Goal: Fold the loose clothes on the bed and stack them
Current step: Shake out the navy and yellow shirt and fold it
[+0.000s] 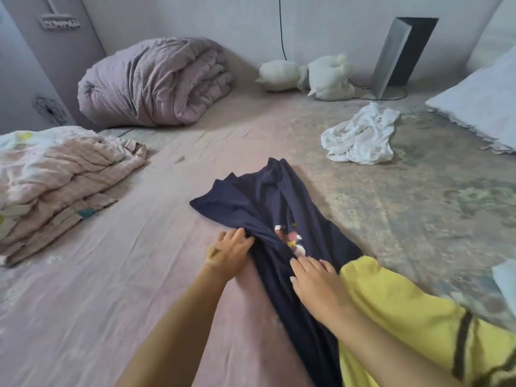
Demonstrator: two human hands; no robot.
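Navy shirt (pixel 268 208) lay mid-bed on the pink sheet (pixel 111 275), bunched lengthwise, near end running down toward the person, far end spread out flatter. Small cartoon print (pixel 290 238) showed on the front, partly lost in the folds

Left hand (pixel 229 252) was at the shirt's left edge, fingers curled into a gathered ridge of fabric: grasping the shirt. Right hand (pixel 315 277) lay on top of the navy cloth just right of the print, fingers fairly straight and spread, pressing flat, not clenched round anything. Both hands blurred a bit, so exact finger contact was hard to read

Yellow garment (pixel 396 311) sat right beside the shirt on the person's right, touching or overlapping its edge, with a dark stripe (pixel 460 344) across it. Couldn't tell whether it was loose laundry or something worn

White crumpled garment (pixel 360 135) lay further up the bed to the right, well apart from the hands, unfolded

Folded pink quilt (pixel 55 180) at the left edge, layers stacked. Rolled mauve duvet (pixel 156 82) at the far left corner against the wall. White plush toy (pixel 310 74) lay on its side near the back wall, grey slanted box (pixel 399 54) just beside it, black cable (pixel 281 29) running down the wall. Pale pillow (pixel 480 99) at the far right; patterned mat (pixel 418 196) covered the bed's right half
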